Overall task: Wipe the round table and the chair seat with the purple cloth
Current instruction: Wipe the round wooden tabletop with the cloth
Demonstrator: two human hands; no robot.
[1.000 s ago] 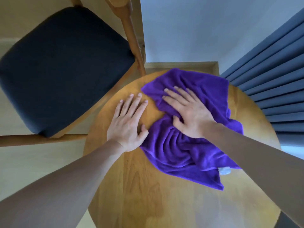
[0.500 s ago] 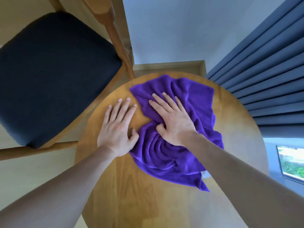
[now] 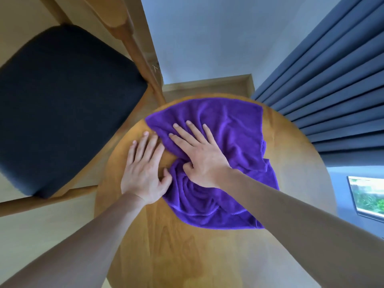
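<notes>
Right hand (image 3: 204, 161) flat on purple cloth (image 3: 234, 142); no readable writing.

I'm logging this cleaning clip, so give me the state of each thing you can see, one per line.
purple cloth: bunched, lying on the table under the right hand
right hand: fingers straight, pressing on the cloth
left hand: flat on bare wood beside the cloth
round table: partly covered by the cloth
chair seat: bare, nothing touching it
curtain: drawn

Single head view; looks steeply down, close over round table (image 3: 158, 246); wide-angle.
</notes>
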